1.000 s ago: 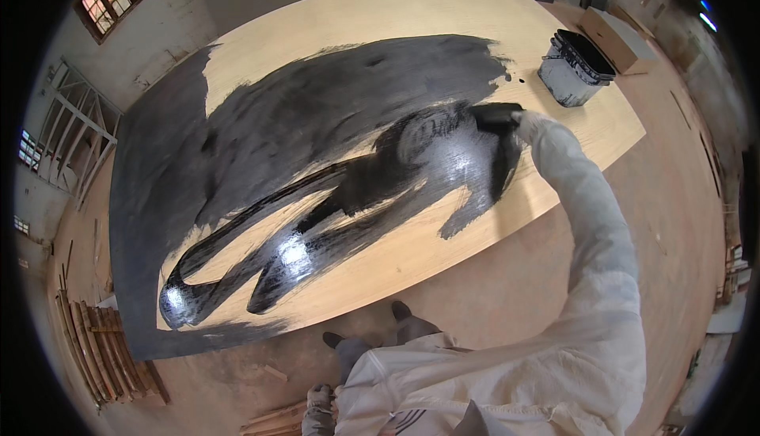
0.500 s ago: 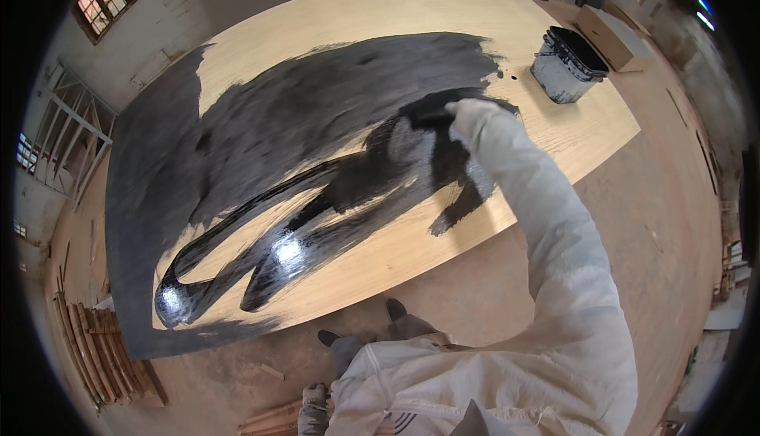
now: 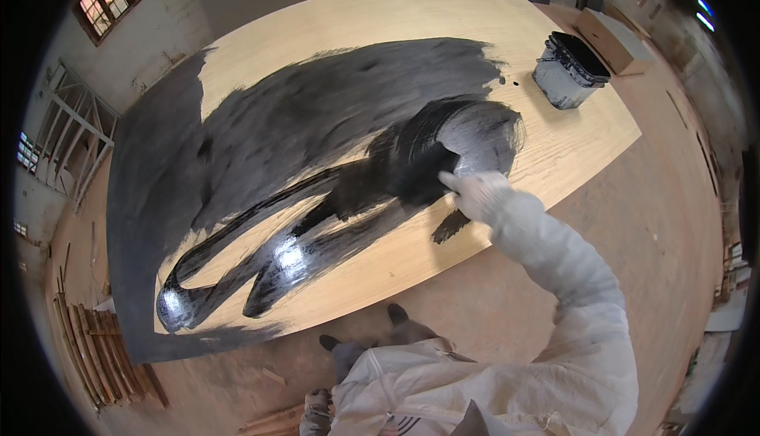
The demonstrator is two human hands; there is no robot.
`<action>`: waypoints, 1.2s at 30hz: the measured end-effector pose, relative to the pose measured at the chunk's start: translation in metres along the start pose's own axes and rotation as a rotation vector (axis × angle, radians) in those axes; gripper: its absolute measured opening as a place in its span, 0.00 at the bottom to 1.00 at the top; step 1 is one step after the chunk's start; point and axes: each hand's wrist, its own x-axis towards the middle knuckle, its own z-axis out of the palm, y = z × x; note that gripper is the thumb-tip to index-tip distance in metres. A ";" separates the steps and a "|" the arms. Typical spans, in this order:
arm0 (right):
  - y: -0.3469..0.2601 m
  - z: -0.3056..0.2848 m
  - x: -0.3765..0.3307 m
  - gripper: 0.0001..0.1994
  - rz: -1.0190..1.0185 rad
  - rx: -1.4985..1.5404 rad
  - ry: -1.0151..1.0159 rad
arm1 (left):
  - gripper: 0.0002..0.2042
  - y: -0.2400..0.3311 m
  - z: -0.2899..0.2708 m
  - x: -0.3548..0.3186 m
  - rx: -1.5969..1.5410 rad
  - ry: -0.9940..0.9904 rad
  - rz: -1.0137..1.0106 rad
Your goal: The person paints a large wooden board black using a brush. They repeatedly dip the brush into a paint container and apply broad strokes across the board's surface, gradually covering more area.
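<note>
My right hand [image 3: 477, 192], in a pale glove, is closed on a dark paint-soaked applicator [image 3: 438, 161]. Its exact kind is lost in the black paint around it. The applicator presses on a large pale wood-grain panel [image 3: 372, 8], much of it coated in black. Wet, glossy strokes curve round the hand and run down to the panel's near left. Low at my side hangs my left hand [image 3: 318, 401], also gloved, away from the panel; its fingers are too hidden to read. A paint-smeared bucket [image 3: 566, 79] with a black rim stands on the panel's right part.
Beyond the bucket lies a brown cardboard box [image 3: 613, 42]. Wooden slats [image 3: 99, 353] are stacked at the lower left, and a white metal frame [image 3: 75, 131] leans by the left wall. My shoes [image 3: 397, 314] are close to the panel's near edge, on a dusty floor [image 3: 633, 222].
My right hand has swept the applicator toward me and slightly left, leaving a curved black smear where it was. My left hand and the bucket keep their places.
</note>
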 end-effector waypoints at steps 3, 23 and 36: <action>0.082 0.004 -0.002 0.29 0.152 0.122 0.029 | 0.15 0.016 -0.005 0.012 0.048 -0.013 0.028; -0.129 -0.028 0.097 0.30 0.117 0.023 0.075 | 0.11 -0.047 -0.080 0.111 -0.239 -0.038 -0.094; -0.241 0.009 -0.024 0.27 -0.042 -0.129 -0.065 | 0.10 -0.106 -0.087 0.138 -0.344 -0.073 -0.197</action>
